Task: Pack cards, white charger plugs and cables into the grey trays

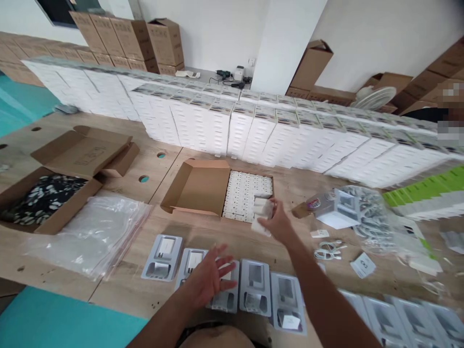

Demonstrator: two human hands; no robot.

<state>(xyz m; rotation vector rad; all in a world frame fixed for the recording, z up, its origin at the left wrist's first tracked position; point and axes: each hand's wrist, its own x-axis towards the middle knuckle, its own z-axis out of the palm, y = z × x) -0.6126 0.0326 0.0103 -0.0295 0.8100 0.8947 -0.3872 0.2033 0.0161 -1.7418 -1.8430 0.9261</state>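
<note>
White blocks (264,209) gripped at a cardboard box (199,186)

Smooth, boxy and pale, the blocks sit pinched in the right hand (281,223) at the near right corner of the open box, where similar pieces stand packed in tight rows; blur hides how many are held. Fingers spread, the left hand (208,280) hovers above a line of moulded plastic trays (255,275) with rectangular and rounded hollows. White plugs (166,245) fill hollows in the two leftmost trays; a folded white card (291,321) lies in the rightmost of this line.

Crinkled clear plastic bags (105,227) spread beside a brown carton (81,150), its flap printed with marks too blurred to read. A square white card (363,265) bears a dark emblem, near coiled white cables (328,250).

Pale wood grain covers the table (170,188), pierced by round holes. Stacked white boxes (203,121) form a wall across it. Beyond are brown cartons (123,41), a white pillar (286,43) and teal floor (68,319).
</note>
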